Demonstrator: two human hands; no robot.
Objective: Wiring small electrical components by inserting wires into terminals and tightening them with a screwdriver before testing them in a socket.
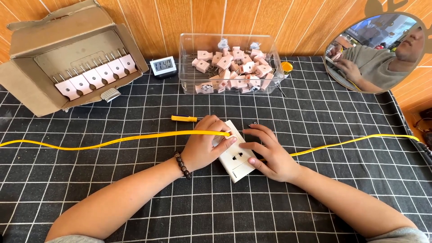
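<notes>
The left hand (204, 146) pinches the stiff, springy yellow cable (112, 140) at its end, the right hand (265, 153) lies open-fingered on the light, rigid white wall socket (234, 157) at table centre, best gripped by its edges.

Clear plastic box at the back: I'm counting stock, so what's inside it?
The clear plastic box holds a loose heap of pink plugs, some with metal prongs showing. Plugs lower in the heap are covered, so a count is impossible.
</notes>
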